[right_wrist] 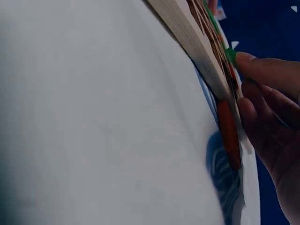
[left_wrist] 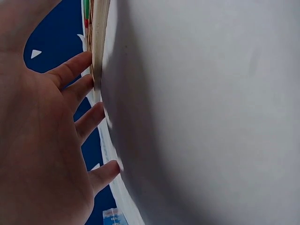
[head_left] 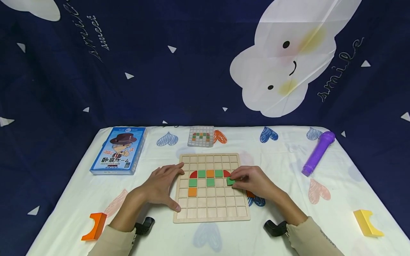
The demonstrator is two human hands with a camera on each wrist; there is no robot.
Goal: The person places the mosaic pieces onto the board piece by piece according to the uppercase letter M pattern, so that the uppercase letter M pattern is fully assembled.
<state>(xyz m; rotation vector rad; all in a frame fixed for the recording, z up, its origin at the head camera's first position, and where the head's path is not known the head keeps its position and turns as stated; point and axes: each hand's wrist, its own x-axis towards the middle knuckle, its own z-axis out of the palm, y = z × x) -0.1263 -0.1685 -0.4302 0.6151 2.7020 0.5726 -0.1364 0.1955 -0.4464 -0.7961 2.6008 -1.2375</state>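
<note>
A wooden grid board (head_left: 211,213) lies on the white cloth in the middle of the head view. Coloured tiles sit in its cells: red rounded ones, green squares and orange squares (head_left: 192,192). My left hand (head_left: 160,186) rests along the board's left edge with fingers spread; in the left wrist view its fingertips (left_wrist: 84,61) are at the wooden side. Thumb and fingers of my right hand (head_left: 253,180) pinch a green square tile (head_left: 230,181) over the board's right side, just below a red tile (head_left: 226,173). The green tile (right_wrist: 231,55) also shows in the right wrist view.
Behind the board lies a small pattern card (head_left: 200,136). A blue game box (head_left: 118,151) is at the left, a purple tube (head_left: 318,153) at the right. Orange (head_left: 95,226) and yellow (head_left: 367,223) arch blocks lie at the sides. An orange piece (right_wrist: 228,133) is beside the board's right edge.
</note>
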